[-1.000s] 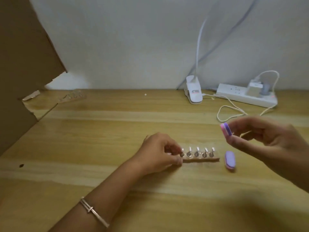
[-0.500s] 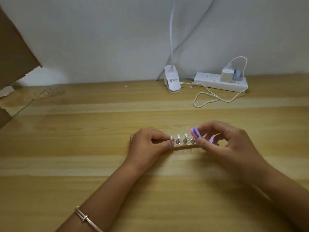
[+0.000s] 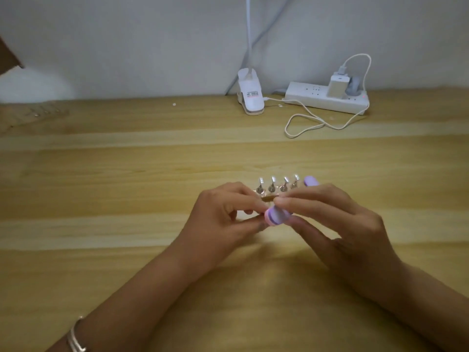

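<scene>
**Desk:** What is the right hand doing?

**Photographer:** The right hand [image 3: 337, 224] grips a small rounded purple-and-pink plastic gadget [image 3: 275, 216]. Its thumb sits under the gadget and its forefinger lies along the top, with the other fingers loosely curled behind. The gadget is held just above the light wooden bench [image 3: 127, 174], at centre frame, with its banded end turned towards the left hand.

**Desk:** And the left?

**Photographer:** The left hand [image 3: 223, 214] is curled, with thumb and forefinger drawn together on a small thin brown rod-shaped piece [image 3: 267, 198]. The piece sits right at the top of the gadget, where the fingertips of both hands meet. How it sits against the gadget is hidden by the fingers.

**Desk:** What lies behind the hands?

**Photographer:** Just beyond the knuckles, a clear strip holding a row of small metal bits [image 3: 278, 186] rests on the bench. A purple oval cap [image 3: 310, 180] lies beside the strip's right end.

**Desk:** Anything else in the frame?

**Photographer:** At the far edge, against the wall, there is a white power strip [image 3: 317, 99] with a white charger block [image 3: 336, 86] plugged in. A looped white cable [image 3: 304, 123] lies in front of it, and a white clip-on lamp base [image 3: 251, 97] stands to its left. The left wrist wears a thin silver bangle [image 3: 74, 339].
</scene>
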`<state>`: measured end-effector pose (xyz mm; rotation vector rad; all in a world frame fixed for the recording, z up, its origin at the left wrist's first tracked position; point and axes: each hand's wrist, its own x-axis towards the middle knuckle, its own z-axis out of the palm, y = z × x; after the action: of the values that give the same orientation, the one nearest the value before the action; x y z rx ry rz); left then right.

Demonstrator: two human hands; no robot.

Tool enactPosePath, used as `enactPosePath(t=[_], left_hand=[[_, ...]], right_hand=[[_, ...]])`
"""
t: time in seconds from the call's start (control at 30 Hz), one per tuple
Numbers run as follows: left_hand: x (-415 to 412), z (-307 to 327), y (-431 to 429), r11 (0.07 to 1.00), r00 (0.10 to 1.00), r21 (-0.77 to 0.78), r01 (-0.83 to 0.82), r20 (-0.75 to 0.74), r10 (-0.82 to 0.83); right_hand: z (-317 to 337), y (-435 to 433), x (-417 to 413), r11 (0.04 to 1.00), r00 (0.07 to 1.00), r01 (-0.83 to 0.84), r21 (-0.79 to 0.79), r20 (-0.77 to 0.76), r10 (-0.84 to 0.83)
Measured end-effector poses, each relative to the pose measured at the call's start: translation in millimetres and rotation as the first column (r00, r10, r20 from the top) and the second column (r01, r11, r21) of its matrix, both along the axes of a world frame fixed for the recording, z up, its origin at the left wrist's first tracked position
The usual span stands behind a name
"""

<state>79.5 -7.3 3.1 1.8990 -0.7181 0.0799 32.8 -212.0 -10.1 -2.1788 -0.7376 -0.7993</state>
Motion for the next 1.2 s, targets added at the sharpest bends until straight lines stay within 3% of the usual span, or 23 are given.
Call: enactPosePath(t=[0.13,0.63,0.83,0.93,1.2], left_hand=[[-0.6,-3.8,-0.9,0.997,0.995,-0.055,0.060,-0.074,-0.064],[-2.4,-2.8,-5.6,0.997,0.990,-0.070,0.040,-0.132,-0.050],[-2.9,-2.8,-7.9,0.995,0.987,-0.087,0.045,-0.153,-0.058],[-2.3,-2.8,-8.4,0.997,0.988,-0.070,0.031,-0.151,-0.041],[-3.0,-2.2,-7.8,0.996,0.986,-0.087,0.032,-0.161,-0.046]], right_hand=[[4.1,-4.4,6.5,0.996,1.000,-0.011,-0.086,0.007,0.011],[4.4,-13.2,5.6,0.988,0.999,0.031,-0.153,0.035,-0.026],[2.8,-9.6,1.4,0.989,0.999,-0.030,-0.144,0.015,0.032],[7.6,-15.3,6.8,0.989,0.999,0.039,-0.144,0.017,-0.037],[10.1,-14.9,5.9,0.995,1.000,0.017,-0.103,-0.023,-0.020]])
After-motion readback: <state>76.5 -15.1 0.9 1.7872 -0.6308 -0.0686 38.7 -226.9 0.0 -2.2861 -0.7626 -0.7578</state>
